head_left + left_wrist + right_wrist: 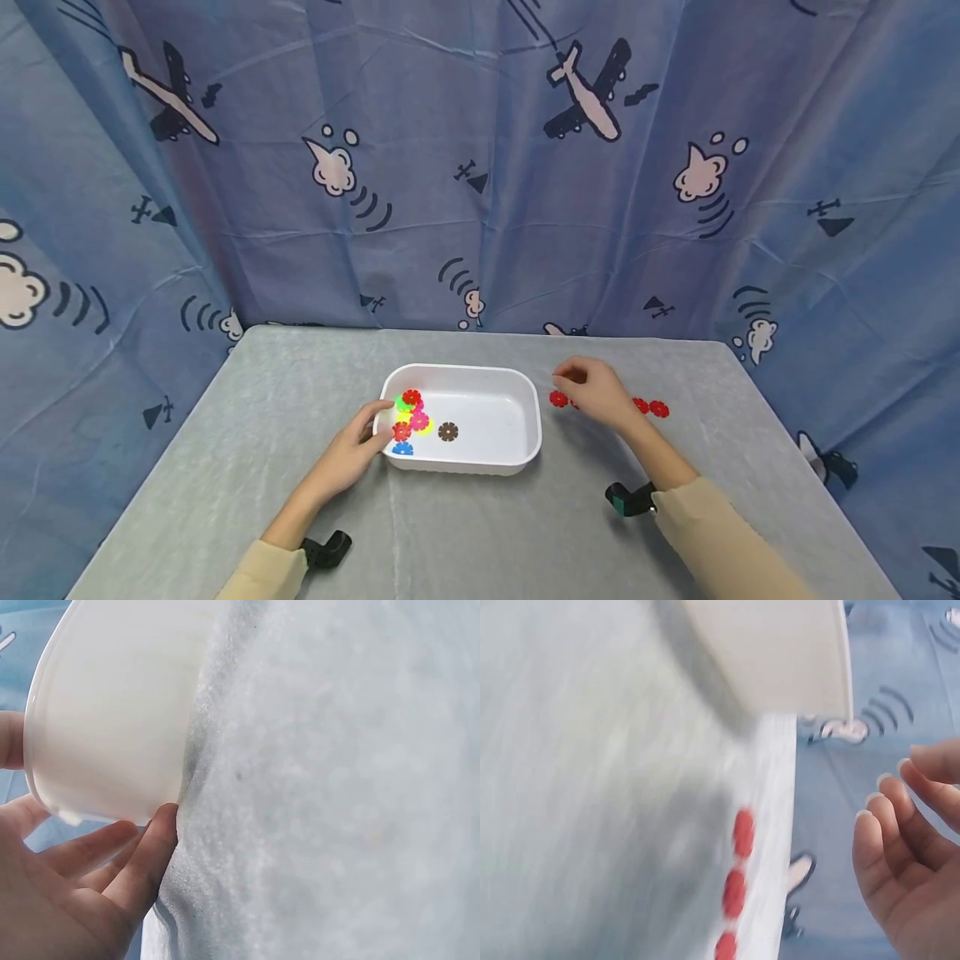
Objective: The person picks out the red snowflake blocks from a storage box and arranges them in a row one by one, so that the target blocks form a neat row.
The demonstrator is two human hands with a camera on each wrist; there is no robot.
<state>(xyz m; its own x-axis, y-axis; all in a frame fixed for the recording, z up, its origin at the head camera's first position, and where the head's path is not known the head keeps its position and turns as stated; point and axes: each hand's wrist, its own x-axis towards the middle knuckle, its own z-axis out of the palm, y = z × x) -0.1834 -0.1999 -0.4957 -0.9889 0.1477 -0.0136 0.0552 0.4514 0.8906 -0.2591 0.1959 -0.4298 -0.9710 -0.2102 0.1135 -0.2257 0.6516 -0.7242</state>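
A white plastic tub (491, 421) stands on the cloth-covered table. My left hand (347, 454) grips its left end, with the thumb at the rim and the fingers along the outer wall (112, 735). Inside lies a cluster of toothed plastic discs in red, pink, yellow, green and blue, among them a pink disc (419, 421). A brown disc (447, 431) lies apart from them. Right of the tub, my right hand (596, 393) hovers over a row of red discs (659, 408), partly hiding them. Its fingers (870, 844) bend loosely, and nothing shows between them.
Grey cloth (247, 467) covers the table. Behind it hangs a blue curtain (420, 208) printed with planes and clouds. A black wrist camera (327, 551) sits on the left wrist and another black camera (630, 500) on the right.
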